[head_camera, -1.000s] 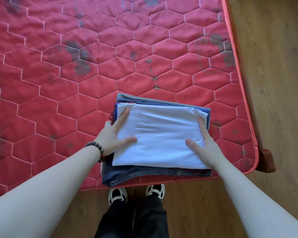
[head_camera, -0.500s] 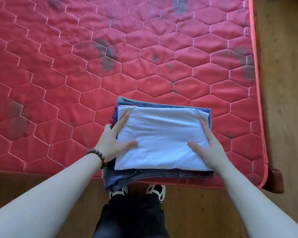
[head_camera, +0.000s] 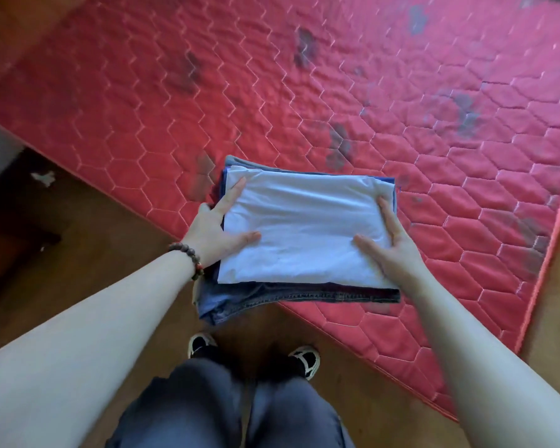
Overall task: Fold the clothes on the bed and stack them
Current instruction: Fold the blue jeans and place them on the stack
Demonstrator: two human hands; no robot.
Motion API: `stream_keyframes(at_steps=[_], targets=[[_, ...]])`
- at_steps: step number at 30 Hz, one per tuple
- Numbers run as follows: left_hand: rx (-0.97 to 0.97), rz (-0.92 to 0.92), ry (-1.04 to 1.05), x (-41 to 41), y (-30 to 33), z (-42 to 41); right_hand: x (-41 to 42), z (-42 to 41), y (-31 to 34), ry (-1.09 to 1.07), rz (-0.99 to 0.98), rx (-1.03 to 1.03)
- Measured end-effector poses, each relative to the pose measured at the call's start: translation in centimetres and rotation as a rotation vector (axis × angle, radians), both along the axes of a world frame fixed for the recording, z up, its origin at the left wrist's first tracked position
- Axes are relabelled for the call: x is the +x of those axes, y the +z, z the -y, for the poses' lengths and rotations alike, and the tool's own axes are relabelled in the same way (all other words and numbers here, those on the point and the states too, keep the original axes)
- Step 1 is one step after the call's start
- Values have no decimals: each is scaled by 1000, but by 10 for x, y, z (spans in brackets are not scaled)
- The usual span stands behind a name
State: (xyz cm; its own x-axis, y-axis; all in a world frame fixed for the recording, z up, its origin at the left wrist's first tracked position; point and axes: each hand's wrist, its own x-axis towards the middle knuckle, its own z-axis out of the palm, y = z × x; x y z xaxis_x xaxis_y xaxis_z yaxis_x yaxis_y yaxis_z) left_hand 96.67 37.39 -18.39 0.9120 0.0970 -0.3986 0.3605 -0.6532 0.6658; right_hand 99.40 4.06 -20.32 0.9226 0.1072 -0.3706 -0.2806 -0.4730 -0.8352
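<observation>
A stack of folded clothes has a white garment (head_camera: 304, 227) on top, blue layers beneath it and dark blue jeans (head_camera: 272, 297) at the bottom. The stack juts past the near edge of the red quilted mattress (head_camera: 337, 76), and its near part is out over the floor. My left hand (head_camera: 214, 227) grips the stack's left side, with thumb and forefinger on the white cloth. On the right side, my right hand (head_camera: 392, 250) holds it the same way. The remaining fingers of both hands are hidden under the stack.
Brown wooden floor (head_camera: 104, 240) lies in front of the mattress and past its right edge. My two shoes (head_camera: 201, 342) stand just below the stack. A dark piece of furniture (head_camera: 13, 205) and a pale surface sit at the far left.
The stack has come toward me and now overhangs the mattress edge above the floor, both hands still on its sides. The view has swung, so the mattress now runs diagonally.
</observation>
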Motion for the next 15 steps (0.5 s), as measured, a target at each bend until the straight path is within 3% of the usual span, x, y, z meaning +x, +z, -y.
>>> stream_keyframes(at_steps=[7,15], targets=[[44,50,244,-46,72,-120,39,-137,76,252,45,33],[20,131,438,-102,119,-299,42,-345,134,398,-13,64]])
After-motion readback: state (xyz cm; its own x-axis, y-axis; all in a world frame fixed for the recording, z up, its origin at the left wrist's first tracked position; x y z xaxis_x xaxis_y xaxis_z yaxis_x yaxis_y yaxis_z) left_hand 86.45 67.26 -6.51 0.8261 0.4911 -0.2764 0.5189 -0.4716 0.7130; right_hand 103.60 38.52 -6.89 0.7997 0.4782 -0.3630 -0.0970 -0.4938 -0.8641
